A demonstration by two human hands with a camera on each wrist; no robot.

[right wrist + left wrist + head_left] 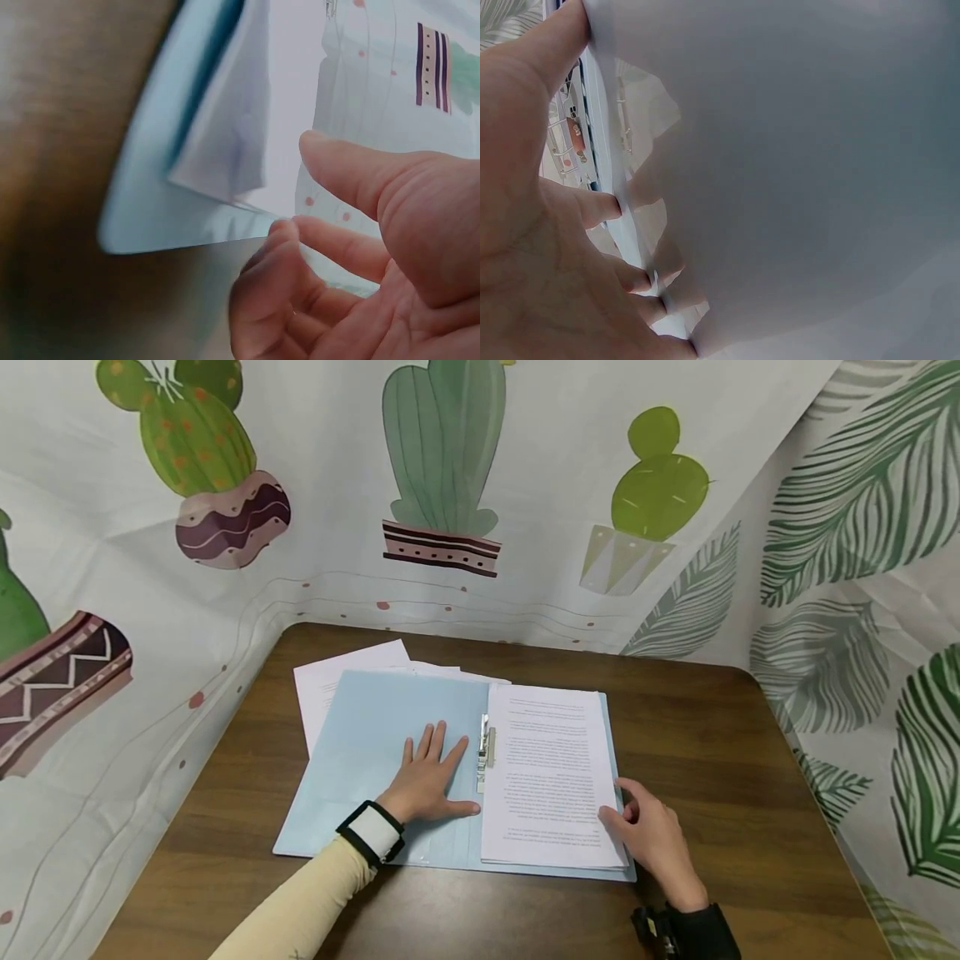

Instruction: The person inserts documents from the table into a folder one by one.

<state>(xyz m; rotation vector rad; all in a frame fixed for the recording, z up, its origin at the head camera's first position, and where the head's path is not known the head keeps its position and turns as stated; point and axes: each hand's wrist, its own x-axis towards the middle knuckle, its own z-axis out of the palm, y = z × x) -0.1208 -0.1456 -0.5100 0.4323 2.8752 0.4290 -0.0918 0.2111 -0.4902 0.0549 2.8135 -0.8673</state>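
Observation:
A light-blue folder (375, 735) lies spread on the table. A stack of printed paper (551, 777) rests on its right half, beside the metal clip (487, 747) at the spine. My left hand (427, 781) lies flat on the bare left cover, fingers spread and thumb toward the spine; the left wrist view shows its fingertips on the glossy cover (802, 165). At the stack's right edge, my right hand (652, 827) holds the paper, thumb on top and curled fingers against the side. In the right wrist view, the stack's corner (225, 142) stands slightly off the folder.
Loose printed sheets (315, 685) stick out from beneath the folder's upper left. The brown wooden table (690, 735) extends around the folder. Behind and beside it hangs a white cloth (330, 527) printed with cacti and leaves.

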